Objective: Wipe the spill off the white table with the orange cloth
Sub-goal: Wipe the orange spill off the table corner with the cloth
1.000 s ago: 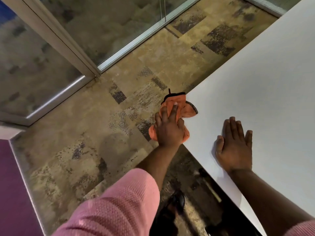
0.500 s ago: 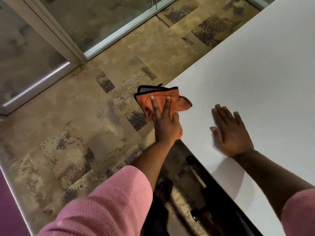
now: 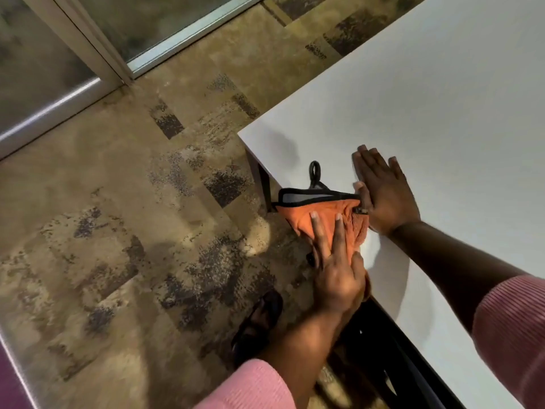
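Observation:
The orange cloth, black-edged with a hanging loop, lies over the near left edge of the white table, close to its corner. My left hand presses flat on the cloth with fingers stretched, thumb gripping it at the table's edge. My right hand rests palm down on the tabletop just right of the cloth, thumb touching it. A faint grey smear shows on the table near the corner.
Patterned brown carpet covers the floor to the left. Glass panels in a metal frame stand at the far left. My foot in a dark sandal is below the table edge, beside dark table framing.
The view has shifted so the table's corner now shows. My left hand has slid the cloth toward me along the table edge, up against my right hand, which stays flat.

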A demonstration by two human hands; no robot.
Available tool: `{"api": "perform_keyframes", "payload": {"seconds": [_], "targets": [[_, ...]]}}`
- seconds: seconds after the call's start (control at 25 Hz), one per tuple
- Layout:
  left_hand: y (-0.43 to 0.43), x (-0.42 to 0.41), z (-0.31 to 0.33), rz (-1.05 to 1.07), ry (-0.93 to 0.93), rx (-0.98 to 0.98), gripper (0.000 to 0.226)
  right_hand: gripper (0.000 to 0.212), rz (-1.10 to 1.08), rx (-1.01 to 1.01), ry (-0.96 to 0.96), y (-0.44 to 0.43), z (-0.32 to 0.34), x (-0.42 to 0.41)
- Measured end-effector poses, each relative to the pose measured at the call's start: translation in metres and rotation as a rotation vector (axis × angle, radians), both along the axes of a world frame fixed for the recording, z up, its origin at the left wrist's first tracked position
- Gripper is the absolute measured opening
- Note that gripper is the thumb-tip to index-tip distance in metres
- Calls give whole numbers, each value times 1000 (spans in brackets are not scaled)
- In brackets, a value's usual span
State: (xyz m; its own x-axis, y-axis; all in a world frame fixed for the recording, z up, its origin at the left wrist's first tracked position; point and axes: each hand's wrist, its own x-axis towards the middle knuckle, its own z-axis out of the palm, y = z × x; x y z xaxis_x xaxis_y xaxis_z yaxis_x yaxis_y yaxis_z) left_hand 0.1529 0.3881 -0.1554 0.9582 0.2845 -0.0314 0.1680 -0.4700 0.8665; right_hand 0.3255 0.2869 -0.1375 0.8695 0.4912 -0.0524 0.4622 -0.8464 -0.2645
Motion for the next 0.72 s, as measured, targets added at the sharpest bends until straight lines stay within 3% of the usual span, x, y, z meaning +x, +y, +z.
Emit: {"api": "perform_keyframes", "payload": {"seconds": [0.12,0.24,0.32,0.48,0.72], "targets": [[44,37,3,-48,90,86,65,62,1,16,-35,0,-3,-1],[100,90,0,-50,107,370,58,62,-3,22,-73,3,-6,-1],[122,112,2,-15,80,417,63,61,-8,42,-66,3,-6,-1],[135,121,4,-13,217,522,65,59,-48,126,-51,3,-6,-2],[93,85,26,-358,165,712,69,57,-114,303,16,-1,1,-4]]}}
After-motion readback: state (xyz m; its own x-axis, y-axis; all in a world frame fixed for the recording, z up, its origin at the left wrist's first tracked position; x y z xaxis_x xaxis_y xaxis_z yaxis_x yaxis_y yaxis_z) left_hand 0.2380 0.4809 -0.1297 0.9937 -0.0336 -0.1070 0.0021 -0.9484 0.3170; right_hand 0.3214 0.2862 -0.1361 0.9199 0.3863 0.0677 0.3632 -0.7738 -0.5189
